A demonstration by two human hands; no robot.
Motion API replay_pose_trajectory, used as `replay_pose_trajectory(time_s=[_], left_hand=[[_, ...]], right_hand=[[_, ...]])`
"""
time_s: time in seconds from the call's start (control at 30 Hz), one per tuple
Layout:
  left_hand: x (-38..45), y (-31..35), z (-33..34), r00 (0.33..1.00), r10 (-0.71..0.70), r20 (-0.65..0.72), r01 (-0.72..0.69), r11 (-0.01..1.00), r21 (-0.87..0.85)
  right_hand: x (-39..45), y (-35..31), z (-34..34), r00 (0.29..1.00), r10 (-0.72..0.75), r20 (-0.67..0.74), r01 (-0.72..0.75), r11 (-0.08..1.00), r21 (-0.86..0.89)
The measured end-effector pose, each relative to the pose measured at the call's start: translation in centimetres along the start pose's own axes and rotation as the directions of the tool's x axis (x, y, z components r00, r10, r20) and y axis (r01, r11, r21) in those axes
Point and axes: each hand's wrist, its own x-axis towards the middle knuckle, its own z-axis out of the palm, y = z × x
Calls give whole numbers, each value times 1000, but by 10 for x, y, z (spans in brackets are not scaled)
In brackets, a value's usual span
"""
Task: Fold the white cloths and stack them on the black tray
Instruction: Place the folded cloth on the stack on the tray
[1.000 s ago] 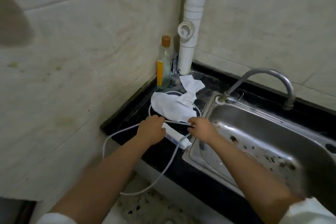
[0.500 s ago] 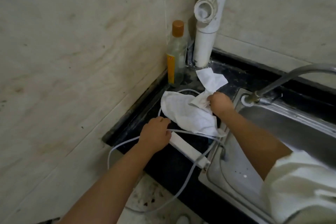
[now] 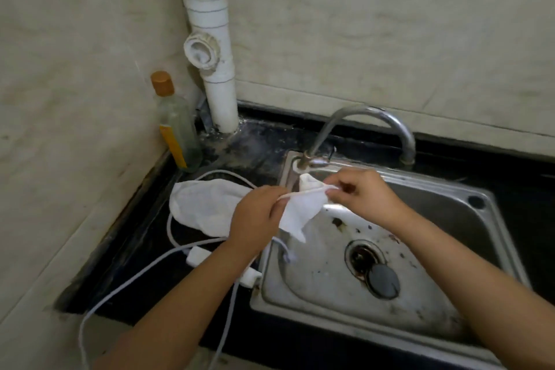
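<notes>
White cloths number 2: 1 cloth (image 3: pixel 300 213) pinched by left hand (image 3: pixel 255 219) and right hand (image 3: pixel 357 195), 1 on the counter (image 3: pixel 204 207).

One white cloth (image 3: pixel 300 213) hangs pinched; another (image 3: pixel 204 204) lies crumpled.

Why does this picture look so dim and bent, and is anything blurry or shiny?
Head view: dim, flat indoor light with no hard shadows; the wide lens bows the white pipe and wall lines; a bright glare patch sits on the steel sink and the tap; the left hand, right hand and held white cloth look slightly soft.
</notes>
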Motion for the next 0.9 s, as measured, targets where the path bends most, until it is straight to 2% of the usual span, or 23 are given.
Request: replay_pose_trajectory(time_s=[0.03,0.1,0.13,0.23,0.33,0.43,0.57,0.67,0.73,0.8,0.83,0.9], left_hand=[[5,16,-3,995,54,82,-53,999,-12],[17,58,-5,948,61,312,-26,993,-113],[21,79,0,922,75,380,-19,989,-148],[26,151,25,832,303,465,-205,946,-250],[20,231,68,728,431,532,-299,899,-320],[5,336,107,647,536,543,-395,844,-363],[-40,491,166,561,630,537,-487,776,-401],[-82,600,208,539,672,508,-509,740,-440],[-109,665,225,541,704,461,-511,710,-484],[-133,717,236,518,768,376,-553,636,-538],[-144,736,242,484,815,318,-587,573,-572],[-167,762,255,359,903,235,-646,422,-636]], right_hand=[[-18,8,-11,999,47,0,-47,999,12],[-59,25,-34,992,123,-13,-122,992,35],[-82,33,-46,986,165,-23,-164,986,41],[-158,67,-83,939,329,-105,-322,943,80],[-251,103,-124,835,468,-289,-442,883,154],[-354,135,-163,664,600,-447,-581,790,197],[-499,182,-202,360,749,-556,-727,599,335],[-605,204,-229,93,747,-659,-716,509,477],[-672,208,-244,-48,685,-727,-761,446,471],[-729,205,-255,-134,596,-792,-785,424,452],[-755,202,-257,-166,559,-812,-788,419,450],[-799,197,-251,-210,511,-833,-802,398,446]])
